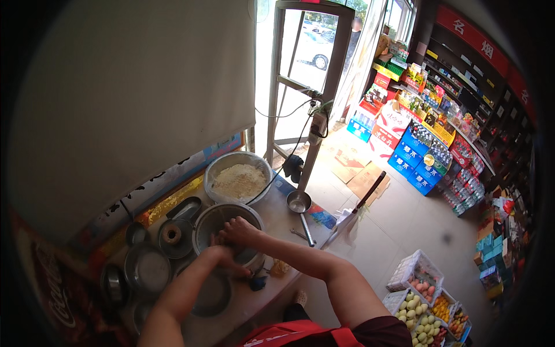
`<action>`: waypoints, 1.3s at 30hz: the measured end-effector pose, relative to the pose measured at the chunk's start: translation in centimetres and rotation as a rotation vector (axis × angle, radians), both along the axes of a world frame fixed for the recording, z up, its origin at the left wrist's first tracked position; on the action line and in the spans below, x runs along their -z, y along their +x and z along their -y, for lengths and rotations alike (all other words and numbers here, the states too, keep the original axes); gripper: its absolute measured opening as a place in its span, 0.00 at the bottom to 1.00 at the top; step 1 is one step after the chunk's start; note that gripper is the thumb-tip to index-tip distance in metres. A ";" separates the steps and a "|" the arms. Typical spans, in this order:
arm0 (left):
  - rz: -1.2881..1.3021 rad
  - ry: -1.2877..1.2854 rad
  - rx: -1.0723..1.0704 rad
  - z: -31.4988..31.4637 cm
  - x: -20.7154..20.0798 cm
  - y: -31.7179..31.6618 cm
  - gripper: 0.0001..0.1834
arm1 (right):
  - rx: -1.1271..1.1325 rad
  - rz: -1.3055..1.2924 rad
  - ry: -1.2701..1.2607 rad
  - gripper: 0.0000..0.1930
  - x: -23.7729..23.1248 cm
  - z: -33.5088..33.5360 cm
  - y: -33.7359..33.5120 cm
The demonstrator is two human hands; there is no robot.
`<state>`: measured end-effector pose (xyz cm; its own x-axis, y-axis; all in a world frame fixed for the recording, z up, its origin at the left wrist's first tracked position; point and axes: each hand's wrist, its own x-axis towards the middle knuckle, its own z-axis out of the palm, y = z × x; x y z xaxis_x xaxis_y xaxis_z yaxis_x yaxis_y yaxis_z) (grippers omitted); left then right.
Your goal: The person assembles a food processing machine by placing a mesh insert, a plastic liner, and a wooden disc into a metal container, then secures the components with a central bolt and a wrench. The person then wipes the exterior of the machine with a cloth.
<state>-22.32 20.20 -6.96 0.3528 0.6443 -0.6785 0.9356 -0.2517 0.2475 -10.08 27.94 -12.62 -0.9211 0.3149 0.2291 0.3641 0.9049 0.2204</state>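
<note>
Half done, perhaps, with powder (240, 181) in the basin (231, 159) by the far edge of the surface (276, 214) — handwork seemingly left at the steel pot (217, 217) nearer the front edge, left hand (227, 261) and right hand (238, 232) close together (can't tell whether clamped).

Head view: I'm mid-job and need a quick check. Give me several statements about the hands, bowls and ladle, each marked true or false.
1. The right hand and left hand are both at the near bowl. True.
2. The left hand is higher in the picture than the right hand. False: the right hand is higher.
3. Pale powder lies in the far bowl. True.
4. The ladle is to the right of the near bowl. True.
5. The ladle rests inside the far bowl. False: it lies outside, on the table.
</note>
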 end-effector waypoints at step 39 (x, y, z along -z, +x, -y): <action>0.053 -0.111 -0.068 0.0 -0.6 -0.6 0.74 | 0.025 0.122 -0.044 0.09 0.5 -0.2 -0.8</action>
